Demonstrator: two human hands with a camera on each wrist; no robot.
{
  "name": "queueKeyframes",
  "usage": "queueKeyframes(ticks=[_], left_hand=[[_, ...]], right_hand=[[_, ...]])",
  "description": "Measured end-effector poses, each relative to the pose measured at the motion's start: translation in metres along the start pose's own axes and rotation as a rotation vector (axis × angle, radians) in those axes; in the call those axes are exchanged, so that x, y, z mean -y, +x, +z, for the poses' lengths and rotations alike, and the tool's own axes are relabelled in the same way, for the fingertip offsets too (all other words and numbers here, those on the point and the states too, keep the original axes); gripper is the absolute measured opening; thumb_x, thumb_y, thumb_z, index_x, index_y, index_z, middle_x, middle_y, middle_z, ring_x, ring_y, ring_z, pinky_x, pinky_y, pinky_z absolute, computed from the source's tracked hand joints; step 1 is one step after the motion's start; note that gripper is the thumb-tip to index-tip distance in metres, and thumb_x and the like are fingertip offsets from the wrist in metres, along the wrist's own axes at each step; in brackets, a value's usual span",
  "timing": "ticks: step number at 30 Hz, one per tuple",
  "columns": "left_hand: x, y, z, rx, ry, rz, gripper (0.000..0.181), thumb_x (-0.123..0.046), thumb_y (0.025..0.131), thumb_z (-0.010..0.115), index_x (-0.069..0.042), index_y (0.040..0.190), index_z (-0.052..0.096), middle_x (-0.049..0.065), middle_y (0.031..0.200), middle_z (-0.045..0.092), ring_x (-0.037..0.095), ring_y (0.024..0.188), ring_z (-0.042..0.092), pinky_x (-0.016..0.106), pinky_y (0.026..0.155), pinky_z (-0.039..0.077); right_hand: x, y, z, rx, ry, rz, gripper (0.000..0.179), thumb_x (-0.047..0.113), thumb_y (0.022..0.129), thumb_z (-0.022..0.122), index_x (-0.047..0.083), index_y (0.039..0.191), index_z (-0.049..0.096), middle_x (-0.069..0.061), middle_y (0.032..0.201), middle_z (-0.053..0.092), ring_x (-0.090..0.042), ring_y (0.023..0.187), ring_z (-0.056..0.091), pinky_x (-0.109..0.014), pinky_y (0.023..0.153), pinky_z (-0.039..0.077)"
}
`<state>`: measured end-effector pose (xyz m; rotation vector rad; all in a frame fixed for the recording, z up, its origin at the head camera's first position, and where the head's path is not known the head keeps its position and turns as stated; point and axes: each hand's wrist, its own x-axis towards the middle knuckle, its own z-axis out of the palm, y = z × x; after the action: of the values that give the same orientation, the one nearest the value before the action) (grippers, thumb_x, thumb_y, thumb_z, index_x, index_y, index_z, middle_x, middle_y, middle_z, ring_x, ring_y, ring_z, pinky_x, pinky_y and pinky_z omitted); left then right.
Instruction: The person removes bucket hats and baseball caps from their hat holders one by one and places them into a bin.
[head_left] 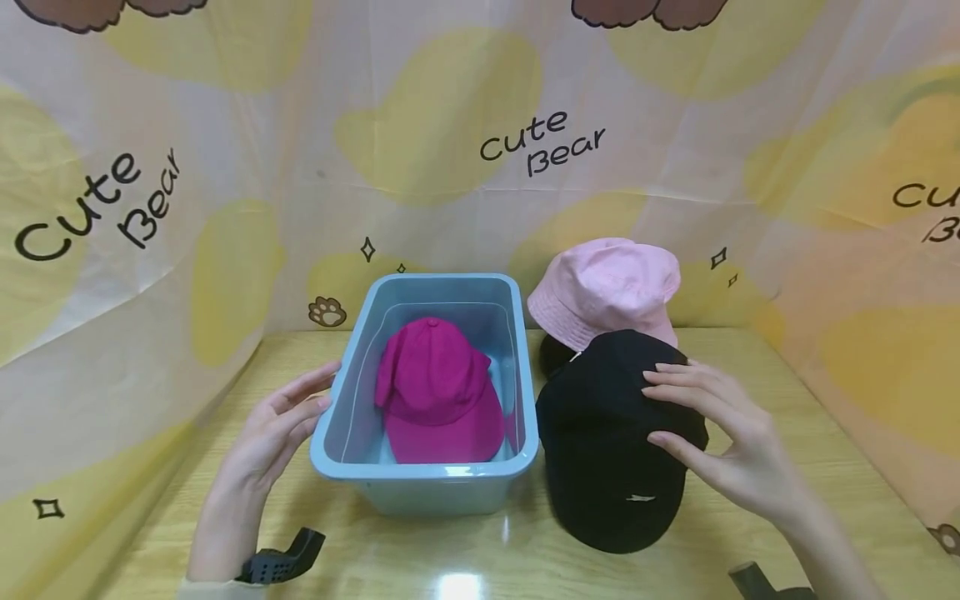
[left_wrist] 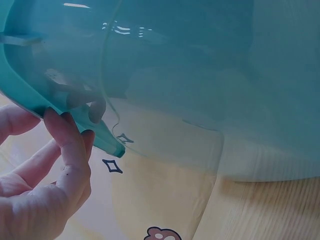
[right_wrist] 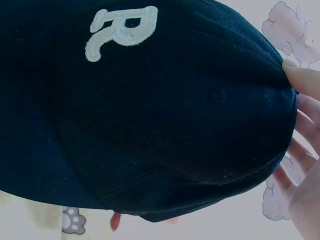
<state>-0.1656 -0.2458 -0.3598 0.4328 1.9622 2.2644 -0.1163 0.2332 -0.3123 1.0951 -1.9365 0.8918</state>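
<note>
Black cap sits just right of the blue bin, over the right half of the worktop, brim toward the near edge. Can't tell whether it clears the surface. Right hand grasps it by the crown, thumb on one side, fingers round the other. Right wrist view shows a white letter R on the cap front. Left hand is not clenched: fingers loose, tips touching the outside of the bin at its left rim. Bin stands upright left of the cap, long sides running from the near edge toward the back edge. Magenta cap lies inside, crown up, brim toward the near edge. Pink bucket hat is behind the black cap, by the back edge, on top of a dark item mostly hidden. Patterned cloth with "Cute Bear" lettering hangs behind and along both sides.
</note>
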Motion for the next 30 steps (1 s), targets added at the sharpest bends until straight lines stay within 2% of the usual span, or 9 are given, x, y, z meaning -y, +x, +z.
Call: queueKeyframes(ticks=[7,13,25,30], left_hand=[[0.001,0.000,-0.001,0.000,-0.002,0.005,0.039,0.000,0.098,0.048,-0.015,0.133,0.057,-0.007,0.123,0.060,0.005,0.103,0.065,0.020,0.087,0.054],[0.000,0.001,0.000,0.005,-0.007,0.008,0.039,0.000,0.097,0.048,-0.015,0.132,0.057,-0.007,0.122,0.061,0.005,0.101,0.066,0.019,0.086,0.054],[-0.002,0.005,-0.001,0.000,-0.004,-0.008,0.039,-0.001,0.097,0.049,-0.015,0.132,0.057,-0.008,0.122,0.061,0.005,0.101,0.065,0.019,0.086,0.054],[-0.001,0.004,-0.002,0.000,-0.013,-0.011,0.039,0.000,0.097,0.048,-0.015,0.132,0.057,-0.008,0.123,0.061,0.005,0.102,0.065,0.019,0.086,0.054]], right_hand=[[0.001,0.003,0.003,-0.066,-0.003,-0.068,0.034,0.026,0.088,0.070,-0.007,0.092,0.071,-0.013,0.104,0.071,-0.020,0.116,0.059,-0.031,0.113,0.035],[0.003,0.006,0.003,-0.091,-0.007,-0.099,0.032,0.024,0.089,0.069,-0.007,0.087,0.071,-0.014,0.098,0.071,-0.021,0.111,0.060,-0.032,0.112,0.036],[0.010,0.022,-0.002,-0.159,0.023,-0.060,0.032,0.020,0.087,0.070,-0.011,0.087,0.069,-0.012,0.098,0.073,-0.014,0.105,0.065,-0.027,0.106,0.042],[0.008,0.028,-0.007,-0.172,0.048,-0.017,0.031,0.017,0.085,0.073,-0.013,0.091,0.068,-0.011,0.096,0.074,-0.008,0.094,0.066,-0.015,0.088,0.048]])
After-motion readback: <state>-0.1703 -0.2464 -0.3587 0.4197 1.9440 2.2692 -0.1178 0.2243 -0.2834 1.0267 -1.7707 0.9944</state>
